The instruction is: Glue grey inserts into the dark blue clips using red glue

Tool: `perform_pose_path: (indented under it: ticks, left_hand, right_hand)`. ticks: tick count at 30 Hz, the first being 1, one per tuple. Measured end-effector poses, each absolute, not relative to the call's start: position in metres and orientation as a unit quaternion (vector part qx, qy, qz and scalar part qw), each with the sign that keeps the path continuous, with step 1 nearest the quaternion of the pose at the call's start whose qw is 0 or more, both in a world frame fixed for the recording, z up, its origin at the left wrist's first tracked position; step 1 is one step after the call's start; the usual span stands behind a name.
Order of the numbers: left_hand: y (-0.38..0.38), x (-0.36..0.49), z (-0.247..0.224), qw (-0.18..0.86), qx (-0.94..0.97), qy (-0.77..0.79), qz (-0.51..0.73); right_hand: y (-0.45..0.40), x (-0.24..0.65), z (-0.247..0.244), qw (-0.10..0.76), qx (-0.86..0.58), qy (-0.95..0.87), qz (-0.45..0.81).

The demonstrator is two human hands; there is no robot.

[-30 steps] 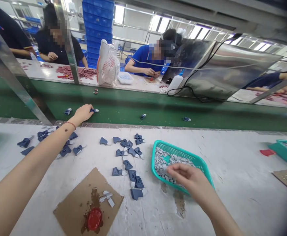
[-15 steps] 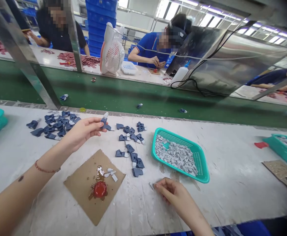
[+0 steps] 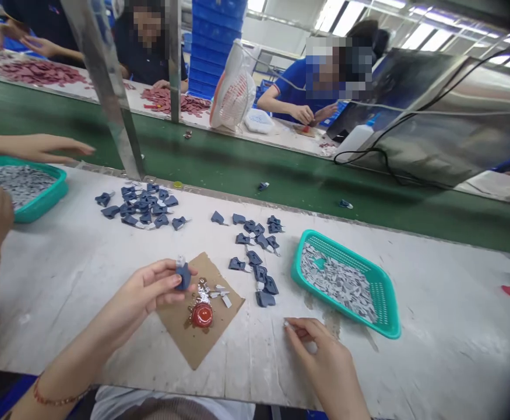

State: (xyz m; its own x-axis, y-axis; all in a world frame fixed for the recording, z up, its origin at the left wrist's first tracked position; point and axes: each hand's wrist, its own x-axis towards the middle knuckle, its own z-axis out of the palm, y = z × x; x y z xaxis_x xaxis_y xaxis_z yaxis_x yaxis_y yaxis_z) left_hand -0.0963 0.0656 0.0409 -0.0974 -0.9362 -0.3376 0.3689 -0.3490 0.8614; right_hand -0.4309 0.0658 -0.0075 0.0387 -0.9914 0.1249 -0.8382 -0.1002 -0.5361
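My left hand (image 3: 156, 286) pinches a dark blue plastic part (image 3: 183, 276) with a pale tip pointing up, over the upper left of a brown cardboard square (image 3: 196, 350). On that cardboard sit a red round cap (image 3: 203, 315) with wet, glossy liquid around it and a few loose grey pieces (image 3: 226, 301). My right hand (image 3: 320, 356) is low over the table, thumb and forefinger closed on a small grey piece (image 3: 286, 323), mostly hidden by the fingertips. Several dark blue parts (image 3: 260, 273) lie between my hands and beyond.
A green basket (image 3: 392, 303) of small grey pieces stands at right. A pile of blue parts (image 3: 143, 201) lies at back left. Another person's hands (image 3: 57, 146) are by a second green basket (image 3: 60, 186). A green belt (image 3: 220, 169) runs behind, with co-workers across it.
My left hand has come down and nearer, bringing the blue part from beside the pile to the cardboard. The view has swung left. Another person's hands now show at left.
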Motion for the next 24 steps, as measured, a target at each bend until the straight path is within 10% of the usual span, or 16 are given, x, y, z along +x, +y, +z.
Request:
perform_pose_path:
  ticks: [24]
  left_hand:
    - [0.12,-0.103,0.003,0.536,0.473,-0.239,-0.658]
  right_hand:
    - [0.059,-0.297,0.027,0.264,-0.843,0.431,-0.183]
